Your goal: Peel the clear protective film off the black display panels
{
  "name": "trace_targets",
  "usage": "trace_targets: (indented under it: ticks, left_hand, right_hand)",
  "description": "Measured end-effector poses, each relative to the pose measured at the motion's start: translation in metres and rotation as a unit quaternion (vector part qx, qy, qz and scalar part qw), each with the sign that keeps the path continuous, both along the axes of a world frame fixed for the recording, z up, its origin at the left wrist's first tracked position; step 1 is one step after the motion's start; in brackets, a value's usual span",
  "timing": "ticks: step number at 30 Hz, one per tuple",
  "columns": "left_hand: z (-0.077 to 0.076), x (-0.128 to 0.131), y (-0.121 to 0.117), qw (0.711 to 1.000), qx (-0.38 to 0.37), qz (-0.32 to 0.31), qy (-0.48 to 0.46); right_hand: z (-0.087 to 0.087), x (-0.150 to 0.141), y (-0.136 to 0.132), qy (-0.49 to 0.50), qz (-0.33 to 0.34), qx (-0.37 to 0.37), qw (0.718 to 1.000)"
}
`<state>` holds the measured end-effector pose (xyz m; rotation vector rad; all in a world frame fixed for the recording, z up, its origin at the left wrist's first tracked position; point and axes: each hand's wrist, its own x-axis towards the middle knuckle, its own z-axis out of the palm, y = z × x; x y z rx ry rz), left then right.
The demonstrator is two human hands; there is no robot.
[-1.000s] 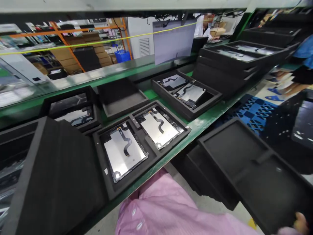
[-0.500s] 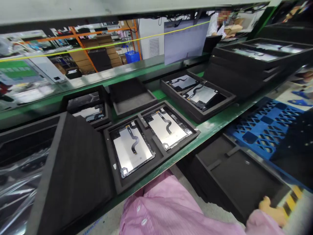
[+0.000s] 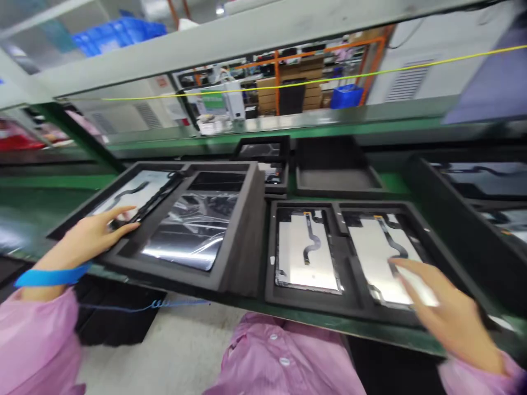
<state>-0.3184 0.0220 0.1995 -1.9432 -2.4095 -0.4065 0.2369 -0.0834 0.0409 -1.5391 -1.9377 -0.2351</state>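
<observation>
My left hand [image 3: 99,233], with a blue wrist strap [image 3: 51,276], pinches the near right edge of a display panel [image 3: 142,184]. This panel has a silvery back and a dark flex cable, and sits slightly tilted in the left half of a raised black foam tray [image 3: 241,219]. Beside it lies a glossy dark panel [image 3: 191,225] under clear film. My right hand [image 3: 448,307], somewhat blurred, has its fingers apart over another display panel [image 3: 382,247] in a lower foam tray [image 3: 307,302]; contact cannot be made out. A similar display panel [image 3: 294,252] fills that tray's left compartment.
Behind are a foam tray [image 3: 340,184] with nothing visible inside and a smaller tray [image 3: 263,140] holding panels. More panels lie in a tray [image 3: 486,219] at the right. A beam [image 3: 247,41] crosses above the green bench [image 3: 24,203]. A blue coiled cord [image 3: 164,303] hangs below.
The view has swung left. My left hand has come into view on the left tray's panel. My right hand has left the foam tray low at the right and is over the bench tray.
</observation>
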Motion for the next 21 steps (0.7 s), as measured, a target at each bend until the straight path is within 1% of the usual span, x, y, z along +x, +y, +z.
trace_targets:
  ticks: [1, 2, 3, 4, 5, 7, 9, 10, 12, 13, 14, 15, 16, 17, 18, 19, 20, 21]
  left_hand:
    - [0.000, 0.001, -0.002, 0.999, 0.046, 0.006, -0.001]
    - [0.000, 0.001, -0.004, 0.997, 0.075, 0.015, -0.003]
    - [0.002, 0.000, -0.006, 0.994, 0.103, 0.020, -0.008]
    - [0.005, -0.003, -0.011, 0.991, 0.130, 0.027, -0.015]
    - [0.008, -0.006, -0.016, 0.987, 0.154, 0.034, -0.022]
    - [0.014, -0.011, -0.034, 0.975, 0.216, 0.048, -0.034]
    - [0.017, -0.013, -0.058, 0.958, 0.277, 0.064, -0.038]
    - [0.017, -0.011, -0.071, 0.950, 0.300, 0.067, -0.054]
    - [0.014, -0.002, -0.100, 0.937, 0.324, 0.061, -0.116]
    - [0.011, 0.005, -0.114, 0.935, 0.317, 0.044, -0.155]
    - [0.007, 0.013, -0.126, 0.937, 0.294, 0.007, -0.189]
    - [0.001, 0.022, -0.136, 0.940, 0.253, -0.058, -0.221]
    - [-0.007, 0.032, -0.142, 0.937, 0.188, -0.153, -0.250]
    - [-0.018, 0.043, -0.146, 0.916, 0.106, -0.265, -0.281]
    - [-0.031, 0.055, -0.145, 0.871, 0.019, -0.380, -0.312]
    - [-0.046, 0.069, -0.142, 0.805, -0.071, -0.483, -0.339]
    - [-0.062, 0.084, -0.136, 0.732, -0.135, -0.561, -0.362]
    - [-0.078, 0.100, -0.129, 0.670, -0.154, -0.622, -0.376]
  right_hand:
    - [0.000, -0.028, 0.024, -0.027, 0.124, -0.014, 0.992]
    - [0.000, -0.055, 0.044, -0.058, 0.231, -0.024, 0.971]
    - [-0.001, -0.081, 0.060, -0.087, 0.321, -0.037, 0.942]
    - [-0.003, -0.103, 0.072, -0.114, 0.385, -0.051, 0.915]
    - [-0.006, -0.120, 0.082, -0.136, 0.425, -0.064, 0.893]
    - [-0.013, -0.138, 0.095, -0.166, 0.462, -0.091, 0.867]
    - [-0.022, -0.142, 0.107, -0.183, 0.475, -0.101, 0.855]
    - [-0.025, -0.140, 0.112, -0.189, 0.481, -0.095, 0.851]
    - [-0.032, -0.136, 0.121, -0.199, 0.492, -0.046, 0.847]
    - [-0.034, -0.134, 0.124, -0.204, 0.495, -0.007, 0.844]
    - [-0.036, -0.133, 0.126, -0.209, 0.496, 0.032, 0.842]
    - [-0.038, -0.133, 0.127, -0.215, 0.494, 0.064, 0.840]
    - [-0.040, -0.133, 0.128, -0.222, 0.493, 0.082, 0.837]
    - [-0.041, -0.135, 0.128, -0.230, 0.492, 0.081, 0.836]
    - [-0.041, -0.136, 0.128, -0.235, 0.493, 0.064, 0.835]
    - [-0.042, -0.138, 0.127, -0.235, 0.492, 0.034, 0.838]
    - [-0.042, -0.140, 0.127, -0.229, 0.492, -0.002, 0.840]
    - [-0.041, -0.141, 0.127, -0.221, 0.492, -0.039, 0.841]
